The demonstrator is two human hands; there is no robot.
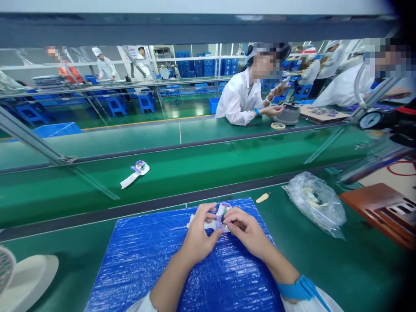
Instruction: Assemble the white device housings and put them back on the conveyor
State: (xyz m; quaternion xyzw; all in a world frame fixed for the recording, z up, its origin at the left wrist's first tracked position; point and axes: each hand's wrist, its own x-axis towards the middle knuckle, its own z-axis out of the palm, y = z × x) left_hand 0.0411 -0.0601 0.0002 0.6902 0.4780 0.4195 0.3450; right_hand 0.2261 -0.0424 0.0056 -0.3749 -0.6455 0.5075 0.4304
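A white plastic housing [212,225] with a purple part [219,222] and small coloured wires rests low over the blue plastic-wrapped pad [146,260]. My left hand [199,236] grips the housing from the left, thumb at its near edge and fingers curled over it. At the housing's right side, the thumb and fingertips of my right hand [248,229] are pinched together by the dark and green wiring. What lies between those fingertips is too small to make out. Thin red wires [226,243] hang down onto the pad. A blue band circles my right wrist.
Another white housing [131,178] with purple parts lies on the green belt [182,169] ahead. To my right are a small yellow-handled tool [262,198], a clear plastic bag [316,206] and a brown case [380,208]. A co-worker [238,97] sits across the belt.
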